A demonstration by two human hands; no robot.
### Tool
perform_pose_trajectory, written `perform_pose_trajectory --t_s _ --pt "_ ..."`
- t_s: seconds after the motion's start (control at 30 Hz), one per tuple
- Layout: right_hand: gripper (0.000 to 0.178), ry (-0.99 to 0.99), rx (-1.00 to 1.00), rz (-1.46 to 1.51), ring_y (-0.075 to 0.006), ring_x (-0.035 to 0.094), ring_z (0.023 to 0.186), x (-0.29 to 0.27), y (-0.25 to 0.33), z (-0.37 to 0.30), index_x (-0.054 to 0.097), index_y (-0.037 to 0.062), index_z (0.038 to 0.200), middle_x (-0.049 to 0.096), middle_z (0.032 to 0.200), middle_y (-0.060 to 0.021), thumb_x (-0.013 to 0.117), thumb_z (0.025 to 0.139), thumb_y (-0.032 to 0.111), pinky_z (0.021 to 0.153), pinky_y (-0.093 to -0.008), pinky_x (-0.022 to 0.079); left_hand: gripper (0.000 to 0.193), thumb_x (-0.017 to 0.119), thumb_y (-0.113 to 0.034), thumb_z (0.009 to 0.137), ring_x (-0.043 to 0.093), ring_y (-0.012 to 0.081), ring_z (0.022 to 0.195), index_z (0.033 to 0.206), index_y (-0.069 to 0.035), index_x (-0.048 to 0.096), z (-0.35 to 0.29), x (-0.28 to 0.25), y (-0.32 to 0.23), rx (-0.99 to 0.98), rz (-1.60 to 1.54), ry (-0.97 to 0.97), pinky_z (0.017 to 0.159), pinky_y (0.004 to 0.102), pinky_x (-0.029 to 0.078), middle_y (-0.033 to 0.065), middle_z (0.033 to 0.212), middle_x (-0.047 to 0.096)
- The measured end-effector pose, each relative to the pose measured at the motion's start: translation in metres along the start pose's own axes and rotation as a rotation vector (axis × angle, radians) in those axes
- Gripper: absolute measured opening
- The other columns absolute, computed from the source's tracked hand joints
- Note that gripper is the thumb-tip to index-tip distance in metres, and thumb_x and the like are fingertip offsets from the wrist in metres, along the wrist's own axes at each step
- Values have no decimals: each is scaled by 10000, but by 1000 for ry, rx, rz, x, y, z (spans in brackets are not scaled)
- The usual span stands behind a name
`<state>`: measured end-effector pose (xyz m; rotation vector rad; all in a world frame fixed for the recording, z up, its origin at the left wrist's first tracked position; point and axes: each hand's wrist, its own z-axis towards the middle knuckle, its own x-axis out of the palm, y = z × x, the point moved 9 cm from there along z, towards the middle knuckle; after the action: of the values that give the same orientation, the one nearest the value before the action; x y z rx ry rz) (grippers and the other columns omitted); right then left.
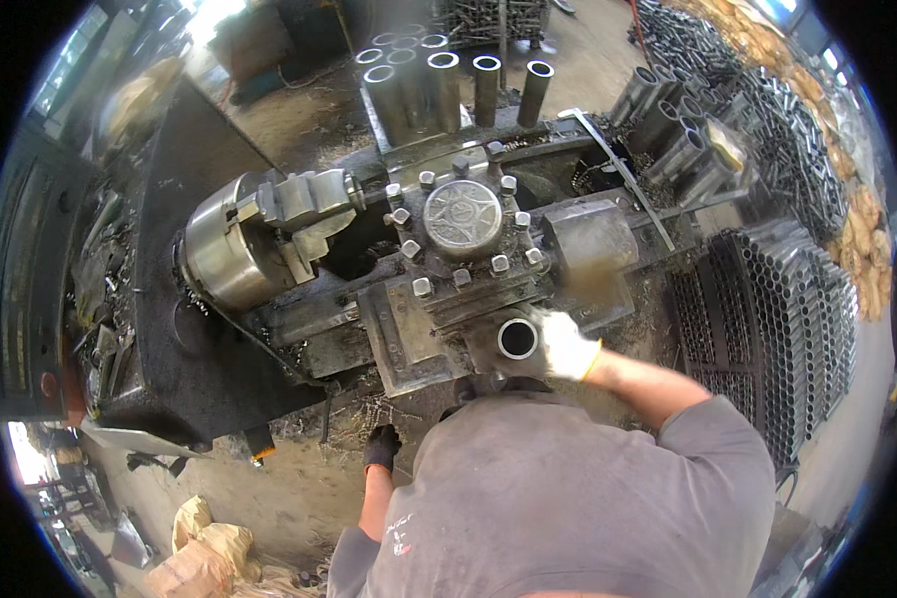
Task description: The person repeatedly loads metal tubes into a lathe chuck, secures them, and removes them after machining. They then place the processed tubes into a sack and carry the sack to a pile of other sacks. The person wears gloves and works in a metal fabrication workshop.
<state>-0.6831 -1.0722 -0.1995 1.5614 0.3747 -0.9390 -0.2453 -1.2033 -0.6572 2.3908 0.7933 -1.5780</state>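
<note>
Over the near side of the grimy, dark metal lathe carriage [394, 344], a smooth grey steel tube [517, 356] shows its open round end upward, just on the wearer's side of the heavy tool post with a star-marked disc top [463, 217]. The right hand, in a white knitted glove with a yellow cuff [568, 346], sits against the tube's right side, curled and seemingly closed round it, though its fingertips are hidden from me. Lower and to the left, well apart from the tube, hangs the left hand in a black glove [382, 447], its fingers loosely bent; whether anything is in them I cannot tell. Off to the left is the shiny round steel chuck with stepped jaws [234, 259], and behind the tool post stand upright grey tubes [485, 92], with a long silvery caliper [623, 179] lying beyond to the right. To handle this tube well, I'd judge, the grip should be firm and low enough to stop it tipping, with the rim kept off the square-headed steel bolts [422, 287]. The free hand could steady its lower part, and loose knit should stay clear of the chuck.
</note>
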Motion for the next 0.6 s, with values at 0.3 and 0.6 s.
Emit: perform_pose_trajectory --t_s 0.3,0.6 --pt "438 -185 -462 -229 -247 758 747 -149 95 45 706 -19 1071 758 899 -150 909 714 133 663 -353 647 122 611 -293 956 667 312 955 923 -186 662 -26 16 25 -267 -417 -15 765 511 540 89 943 699" --pt "231 199 -227 -980 -372 759 795 -84 24 294 775 74 868 756 825 -175 775 694 226 701 -470 602 190 609 -342 984 666 282 882 989 -161 666 -61 -45 64 -516 -1077 -521 734 455 526 69 918 700"
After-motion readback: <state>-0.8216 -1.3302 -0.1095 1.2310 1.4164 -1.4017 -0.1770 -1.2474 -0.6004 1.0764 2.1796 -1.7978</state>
